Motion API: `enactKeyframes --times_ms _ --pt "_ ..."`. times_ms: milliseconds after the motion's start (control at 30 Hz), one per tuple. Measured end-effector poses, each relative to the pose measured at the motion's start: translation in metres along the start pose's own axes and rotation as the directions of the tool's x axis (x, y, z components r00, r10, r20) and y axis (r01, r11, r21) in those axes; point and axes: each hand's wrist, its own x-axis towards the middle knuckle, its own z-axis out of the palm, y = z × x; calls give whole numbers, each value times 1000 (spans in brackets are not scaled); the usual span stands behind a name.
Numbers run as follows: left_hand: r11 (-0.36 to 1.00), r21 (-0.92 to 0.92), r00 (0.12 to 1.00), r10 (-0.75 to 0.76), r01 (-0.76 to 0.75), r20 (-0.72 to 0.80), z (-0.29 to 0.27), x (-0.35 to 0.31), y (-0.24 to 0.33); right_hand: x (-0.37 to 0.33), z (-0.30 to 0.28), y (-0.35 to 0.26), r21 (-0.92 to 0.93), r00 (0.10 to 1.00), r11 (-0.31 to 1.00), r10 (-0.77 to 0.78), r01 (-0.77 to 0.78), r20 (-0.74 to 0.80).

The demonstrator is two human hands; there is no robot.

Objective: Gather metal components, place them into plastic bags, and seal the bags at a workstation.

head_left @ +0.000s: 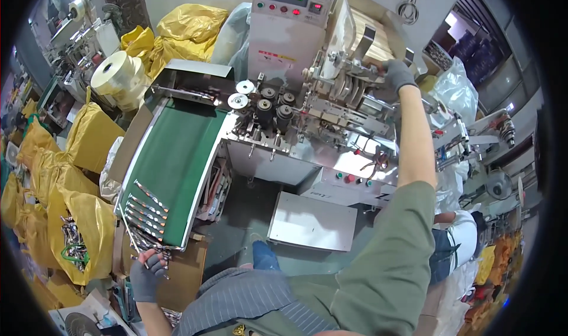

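Observation:
My left hand [148, 277], in a grey fingerless glove, is at the near end of a green conveyor belt [183, 140]. Its fingers are curled round a thin pale rod [129, 232], which points up along the belt's left edge. Beside it, several slim printed wrapped sticks [145, 213] lie in a row on the belt, and more are bunched at its end. With my arm stretched far out, my right hand [399, 78], also gloved in grey, is at the metal feed mechanism [349, 87] below a hopper of pale wooden sticks [376, 37]. Its fingertips are partly hidden.
Black rollers [264, 112] stand between belt and feeder. Behind them rises a control cabinet [284, 46] with a lit screen. Yellow sacks [83, 229] crowd the left, one holding wrapped sticks. A white metal box [312, 222] sits on the floor. Another person [458, 241] is at the right.

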Motion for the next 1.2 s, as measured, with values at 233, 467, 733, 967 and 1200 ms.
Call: enactKeyframes --times_ms 233,467,733,967,1200 --pt "999 31 999 34 -34 -8 14 10 -12 18 -14 -17 -187 993 979 -59 79 106" --pt "996 80 995 26 -33 93 89 26 -9 27 -14 -4 -211 985 967 -114 140 130" --pt "983 176 993 41 -59 106 128 25 -12 40 -48 4 -44 980 982 -178 183 94" --pt "978 188 993 71 -88 94 114 7 -5 80 -40 37 224 740 972 101 68 -665" --pt "936 167 929 260 -310 265 120 -27 -7 -116 -31 -265 976 884 -215 -462 -33 -72"
